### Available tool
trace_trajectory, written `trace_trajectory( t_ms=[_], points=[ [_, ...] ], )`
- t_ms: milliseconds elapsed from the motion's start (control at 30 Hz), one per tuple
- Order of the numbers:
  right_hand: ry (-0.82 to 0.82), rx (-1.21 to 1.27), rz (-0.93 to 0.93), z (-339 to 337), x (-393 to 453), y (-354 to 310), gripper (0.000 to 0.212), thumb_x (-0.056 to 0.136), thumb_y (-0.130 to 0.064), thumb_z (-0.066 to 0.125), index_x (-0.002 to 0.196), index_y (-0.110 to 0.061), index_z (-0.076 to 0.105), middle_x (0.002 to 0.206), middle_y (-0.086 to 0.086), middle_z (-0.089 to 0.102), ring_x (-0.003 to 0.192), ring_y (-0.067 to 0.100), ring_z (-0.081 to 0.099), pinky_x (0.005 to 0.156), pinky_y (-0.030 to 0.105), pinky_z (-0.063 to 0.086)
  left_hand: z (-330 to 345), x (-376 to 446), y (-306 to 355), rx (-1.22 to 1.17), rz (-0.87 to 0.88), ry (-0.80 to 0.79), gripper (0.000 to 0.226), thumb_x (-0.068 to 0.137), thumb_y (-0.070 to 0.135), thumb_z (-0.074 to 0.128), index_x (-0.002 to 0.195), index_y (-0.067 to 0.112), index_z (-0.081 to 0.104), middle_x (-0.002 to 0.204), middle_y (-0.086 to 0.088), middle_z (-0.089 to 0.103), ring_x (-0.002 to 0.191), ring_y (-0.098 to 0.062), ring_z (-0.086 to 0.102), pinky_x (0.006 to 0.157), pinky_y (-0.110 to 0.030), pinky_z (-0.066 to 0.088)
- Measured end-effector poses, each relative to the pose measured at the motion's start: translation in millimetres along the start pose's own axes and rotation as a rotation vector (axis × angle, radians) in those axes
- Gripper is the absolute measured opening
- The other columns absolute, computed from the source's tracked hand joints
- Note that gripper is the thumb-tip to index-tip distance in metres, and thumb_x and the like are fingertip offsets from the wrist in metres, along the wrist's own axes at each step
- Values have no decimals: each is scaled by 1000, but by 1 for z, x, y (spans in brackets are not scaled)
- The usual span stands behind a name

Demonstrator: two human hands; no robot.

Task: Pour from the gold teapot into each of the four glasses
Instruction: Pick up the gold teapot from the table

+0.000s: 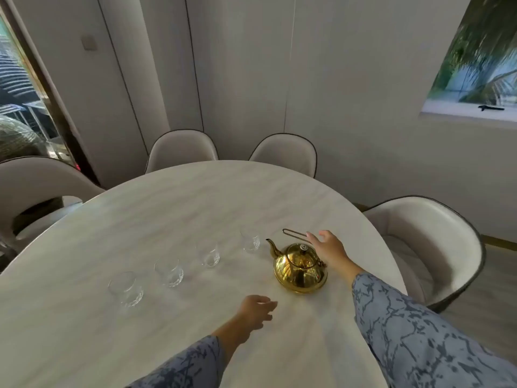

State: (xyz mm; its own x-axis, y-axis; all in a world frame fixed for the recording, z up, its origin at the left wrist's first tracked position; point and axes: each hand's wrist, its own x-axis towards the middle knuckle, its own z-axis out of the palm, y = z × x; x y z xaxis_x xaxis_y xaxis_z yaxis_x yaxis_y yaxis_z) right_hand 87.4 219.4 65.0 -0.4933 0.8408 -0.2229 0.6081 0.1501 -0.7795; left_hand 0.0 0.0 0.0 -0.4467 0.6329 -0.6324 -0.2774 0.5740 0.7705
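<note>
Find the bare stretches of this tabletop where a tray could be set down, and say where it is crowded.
Free: the far half of the table, between the glasses and the two far chairs, and the near left edge below the nearest glass. Crowded: the row of glasses up to the gold teapot, with the right hand at its handle and the left hand just before it.

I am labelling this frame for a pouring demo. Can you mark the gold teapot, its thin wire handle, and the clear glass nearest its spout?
Shiny gold metal teapot point(299, 271), head view: on its round belly.
Thin dark wire handle point(292, 233), head view: on the raised loop's far end.
Clear faceted glass nearest the spout point(251, 242), head view: on its side wall.
</note>
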Motion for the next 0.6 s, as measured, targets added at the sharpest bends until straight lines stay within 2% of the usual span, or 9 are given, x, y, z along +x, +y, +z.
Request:
trace_trajectory(
  t_ms=[67, 133, 200, 267, 367, 433, 533, 600],
  points=[
    [-15, -36, -9, 1, 12, 0, 63, 97, -50, 52, 142, -6, 46, 142, 13, 53, 129, 28, 50, 96, 33, 43, 6, 13, 8, -44, -38, 7, 18, 93, 21, 64, 108, 12, 62, 109, -6, 69, 88, -19, 66, 76, -29, 48],
    [-50, -60, -17, 4, 23, 4, 58, 95, -52, 53, 130, -7, 57, 127, 11, 63, 112, 23, 60, 85, 30, 46, 10, 24, 13, -70, -64, 1, 11, 92, 24, 66, 98, 14, 65, 108, -6, 65, 88, -19, 64, 77, -30, 48],
    [-98, -52, -27, 7, 31, 7, 49, 91, -57, 57, 100, -10, 65, 95, 7, 67, 80, 15, 60, 68, 27, 48, 17, 38, 22, -79, -85, 9, 27, 91, 29, 67, 110, 10, 65, 113, -7, 62, 100, -22, 64, 83, -33, 50],
    [-129, -36, -21, 9, 45, 11, 50, 85, -62, 61, 77, -13, 57, 71, 2, 59, 61, 12, 53, 57, 25, 44, 25, 61, 31, -76, -116, 23, 44, 90, 34, 67, 124, 8, 60, 115, -6, 59, 111, -25, 62, 86, -34, 51],
    [-141, -33, -33, 12, 56, 13, 55, 79, -66, 66, 62, -17, 48, 50, -7, 51, 48, 9, 49, 54, 25, 42, 31, 77, 40, -107, -164, 44, 41, 87, 41, 69, 114, 10, 61, 115, -6, 58, 111, -24, 60, 91, -36, 52],
    [-154, -42, -43, 12, 58, 9, 57, 80, -62, 67, 53, -18, 44, 40, -9, 47, 43, 7, 46, 54, 24, 42, 35, 83, 42, -123, -190, 40, 49, 86, 43, 69, 119, 9, 59, 117, -7, 56, 110, -22, 57, 92, -36, 52],
    [-170, -5, -46, 11, 63, 10, 56, 83, -55, 69, 49, -17, 46, 42, -10, 46, 44, 7, 44, 56, 22, 41, 42, 92, 42, -156, -208, 18, 73, 80, 49, 74, 134, 6, 50, 128, -9, 54, 118, -25, 53, 93, -37, 51],
    [-154, 67, -63, 13, 64, 15, 56, 83, -52, 71, 48, -16, 46, 42, -9, 44, 43, 8, 42, 59, 24, 43, 47, 95, 42, -171, -221, 12, 80, 77, 52, 75, 138, 8, 47, 137, -10, 51, 125, -27, 50, 94, -39, 50]
  ],
)
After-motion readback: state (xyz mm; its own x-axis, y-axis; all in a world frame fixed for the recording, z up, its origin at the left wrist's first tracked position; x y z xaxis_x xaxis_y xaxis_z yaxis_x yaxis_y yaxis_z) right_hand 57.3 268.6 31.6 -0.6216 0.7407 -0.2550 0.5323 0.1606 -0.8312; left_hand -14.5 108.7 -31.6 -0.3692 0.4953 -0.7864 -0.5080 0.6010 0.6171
